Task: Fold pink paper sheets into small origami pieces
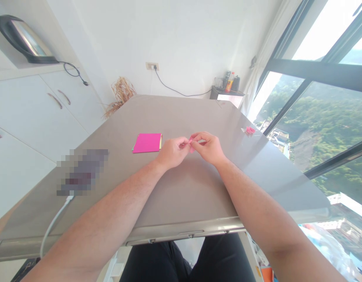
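Note:
My left hand [172, 152] and my right hand [208, 147] meet over the middle of the grey table [175, 188]. Both pinch a small folded piece of pink paper [191, 145] between fingertips; most of it is hidden by the fingers. A stack of square paper sheets [147, 142], pink on top, lies flat on the table just left of my left hand. A small folded pink paper shape [250, 130] rests near the table's right edge.
A blurred dark object [81, 172] with a white cable [54, 223] lies on the table's left side. White cabinets stand at left, a large window at right. Dried grass [120, 94] and a small stand with bottles [227, 88] sit beyond the far edge.

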A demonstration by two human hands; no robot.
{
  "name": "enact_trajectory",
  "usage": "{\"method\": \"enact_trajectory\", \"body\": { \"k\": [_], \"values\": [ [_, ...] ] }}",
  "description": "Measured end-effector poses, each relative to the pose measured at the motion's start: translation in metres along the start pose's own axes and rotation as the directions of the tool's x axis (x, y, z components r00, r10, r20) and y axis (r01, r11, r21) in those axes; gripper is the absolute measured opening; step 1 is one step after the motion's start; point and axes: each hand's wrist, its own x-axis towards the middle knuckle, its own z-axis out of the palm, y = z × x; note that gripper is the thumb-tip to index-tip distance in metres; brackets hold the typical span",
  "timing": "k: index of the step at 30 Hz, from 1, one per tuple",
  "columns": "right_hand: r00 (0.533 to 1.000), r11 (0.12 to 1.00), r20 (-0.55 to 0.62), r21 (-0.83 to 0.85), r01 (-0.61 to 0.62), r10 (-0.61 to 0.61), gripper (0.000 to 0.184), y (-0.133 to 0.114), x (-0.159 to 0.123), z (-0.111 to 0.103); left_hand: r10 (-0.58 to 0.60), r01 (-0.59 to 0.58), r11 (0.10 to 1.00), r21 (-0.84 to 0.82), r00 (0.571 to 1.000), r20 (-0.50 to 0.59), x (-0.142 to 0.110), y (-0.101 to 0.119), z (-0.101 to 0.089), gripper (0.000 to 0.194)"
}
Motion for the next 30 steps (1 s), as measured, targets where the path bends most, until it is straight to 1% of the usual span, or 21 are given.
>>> {"method": "enact_trajectory", "body": {
  "k": [5,11,18,25,27,30],
  "values": [
    [1.000,1.000,-0.012,-0.026,0.005,-0.005,0.011,0.0022,0.0006,0.0004,0.019,-0.020,0.999,0.029,1.000,0.016,-0.0003,0.0002,-0.0002,0.032],
    [0.999,0.996,-0.018,-0.080,0.027,-0.029,0.010,0.0047,0.0005,0.0011,0.005,-0.006,1.000,0.012,1.000,0.030,-0.0003,-0.0008,0.0006,0.030],
    [0.998,0.994,-0.033,-0.092,0.053,-0.056,0.010,0.0063,0.0008,0.0018,-0.032,0.039,0.988,-0.149,0.998,0.055,0.0016,-0.0034,0.0018,0.031],
    [0.999,1.000,-0.043,-0.012,0.005,-0.005,0.010,0.0043,0.0009,0.0017,-0.080,0.099,0.958,-0.270,0.994,0.080,0.0037,-0.0057,0.0033,0.033],
    [0.999,1.000,-0.035,0.020,-0.017,0.017,0.010,0.0019,0.0005,0.0010,-0.082,0.096,0.962,-0.257,0.995,0.064,0.0043,-0.0073,0.0034,0.033],
    [0.998,0.996,-0.026,0.068,-0.052,0.054,0.006,-0.0015,0.0002,0.0003,-0.066,0.062,0.979,-0.194,0.998,-0.014,0.0050,-0.0086,0.0032,0.031]
  ]
}}
